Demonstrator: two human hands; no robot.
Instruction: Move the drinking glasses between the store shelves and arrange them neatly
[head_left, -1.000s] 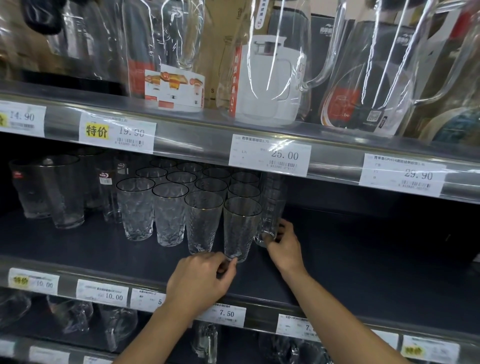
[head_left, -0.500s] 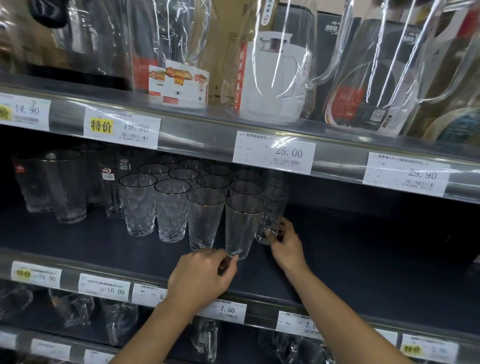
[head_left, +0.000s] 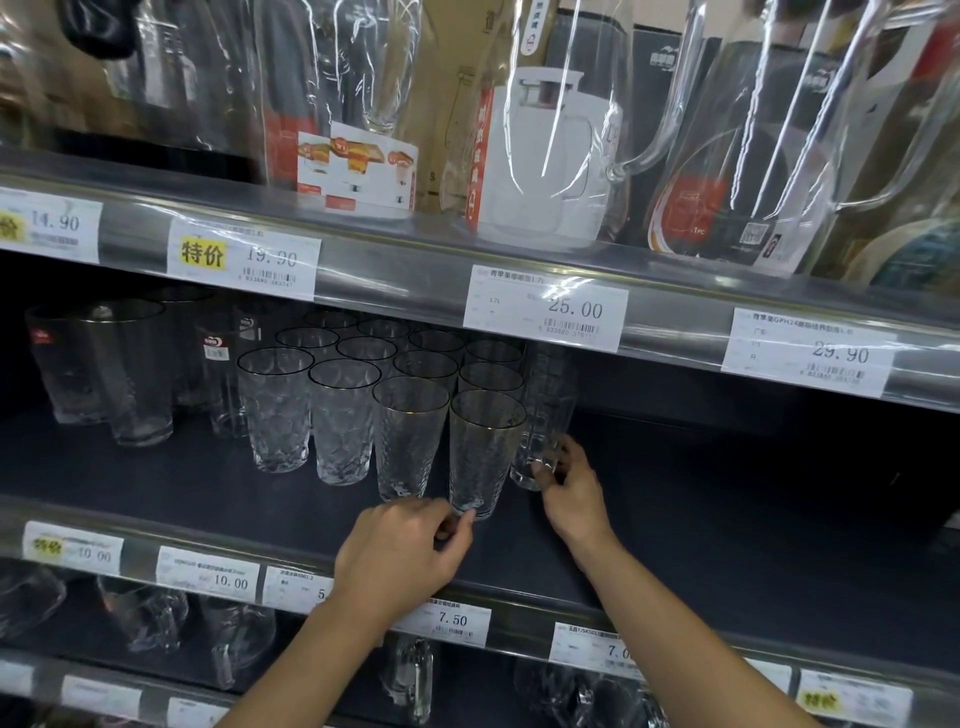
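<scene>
Several textured, gold-rimmed drinking glasses stand in rows on the dark middle shelf (head_left: 727, 519). The front-right glass (head_left: 483, 447) has my left hand (head_left: 405, 551) at its base, thumb and fingers pinching the foot. Just right of it a tall clear glass (head_left: 545, 415) stands under the upper shelf edge. My right hand (head_left: 571, 488) grips that tall glass near its bottom. Its neighbour, another front-row glass (head_left: 408, 436), stands just left of the pinched one.
Larger plain glasses (head_left: 130, 374) stand at the shelf's left. Glass pitchers in plastic wrap (head_left: 540, 156) fill the shelf above. Price labels (head_left: 545, 309) line the shelf fronts. Glass mugs (head_left: 145, 613) sit on the shelf below. The middle shelf's right half is bare dark surface.
Both hands stay at the bases of the same two glasses; the glasses have barely shifted. The view has drifted slightly.
</scene>
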